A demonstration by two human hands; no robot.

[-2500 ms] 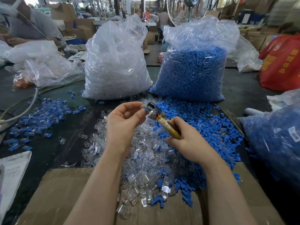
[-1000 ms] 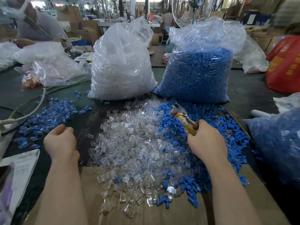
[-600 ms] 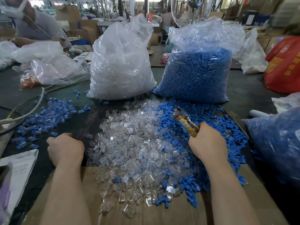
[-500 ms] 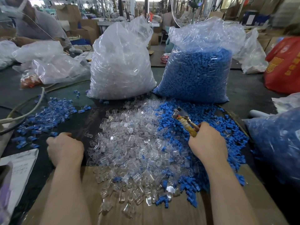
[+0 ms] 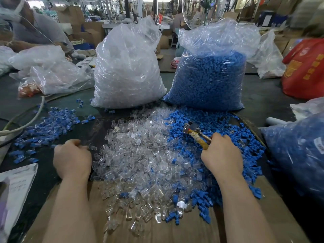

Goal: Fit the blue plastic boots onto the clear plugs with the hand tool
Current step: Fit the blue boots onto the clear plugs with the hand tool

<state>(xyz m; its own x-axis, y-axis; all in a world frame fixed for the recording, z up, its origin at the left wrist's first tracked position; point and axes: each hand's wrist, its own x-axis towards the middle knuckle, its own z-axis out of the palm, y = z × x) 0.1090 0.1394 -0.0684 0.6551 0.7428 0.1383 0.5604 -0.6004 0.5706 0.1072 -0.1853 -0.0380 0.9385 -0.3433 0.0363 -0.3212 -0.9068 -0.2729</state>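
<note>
While the right hand [image 5: 221, 155] grips it, the hand tool [image 5: 197, 135] points up-left; left hand [image 5: 71, 158] curled.

Red fabric bag [image 5: 306, 67], far right of the counter: yellow printed characters and a round emblem, too blurred to read. Clear plastic bag of blue parts [image 5: 296, 155], right edge: small white label [image 5: 319, 145] with dark digits, cut off by the frame and not legible. White paper sheet [image 5: 15, 188], lower left: faint handwritten lines, unreadable. No text, brand or number can be made out with certainty elsewhere.
</note>
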